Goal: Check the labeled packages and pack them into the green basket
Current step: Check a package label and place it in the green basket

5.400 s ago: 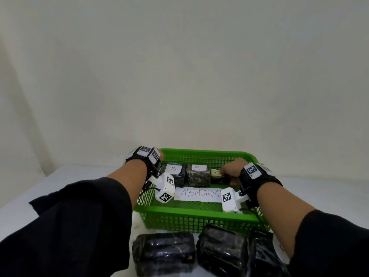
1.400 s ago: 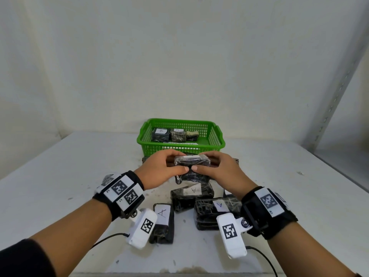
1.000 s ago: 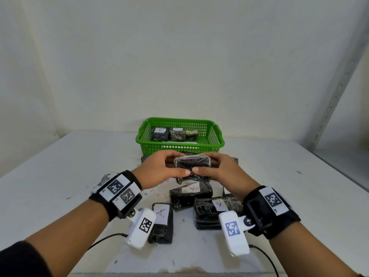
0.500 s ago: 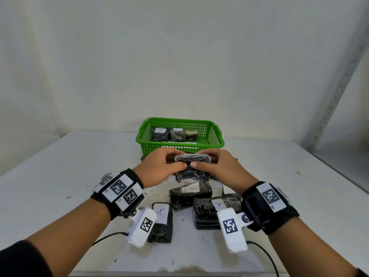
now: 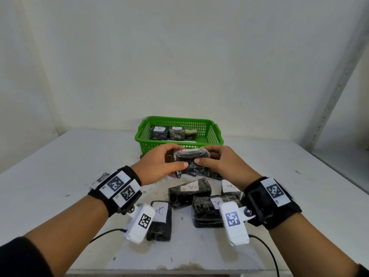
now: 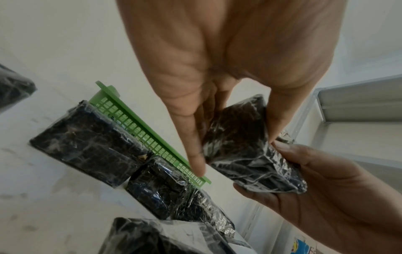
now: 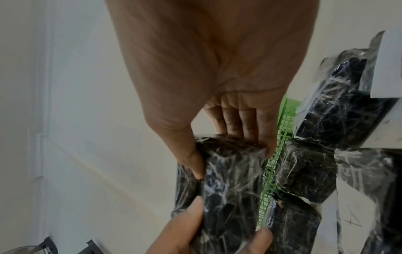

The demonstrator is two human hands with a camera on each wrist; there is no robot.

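Both hands hold one black plastic-wrapped package [image 5: 191, 160] above the table, in front of the green basket [image 5: 214, 134]. My left hand [image 5: 159, 166] grips its left end, thumb on the near face; my right hand [image 5: 219, 162] grips the right end. No label shows on the held package [image 6: 250, 154] [image 7: 230, 185]. The basket holds a package labelled B [image 5: 158, 131], one labelled A [image 5: 176, 132] and a small olive one [image 5: 190, 133]. Several black packages labelled A [image 5: 189, 191] lie on the table under my wrists.
A paper sheet with writing lies on the basket floor [image 5: 180, 140]. More wrapped packages [image 6: 91, 146] sit against the basket's near wall. A metal shelf upright [image 5: 335, 96] stands at the right. Cables [image 5: 265, 248] trail from the wrist cameras near the table's front edge.
Five seconds ago both hands were inside the basket. Over the last second the held package was turned slightly between the hands and shifted a little towards the basket.
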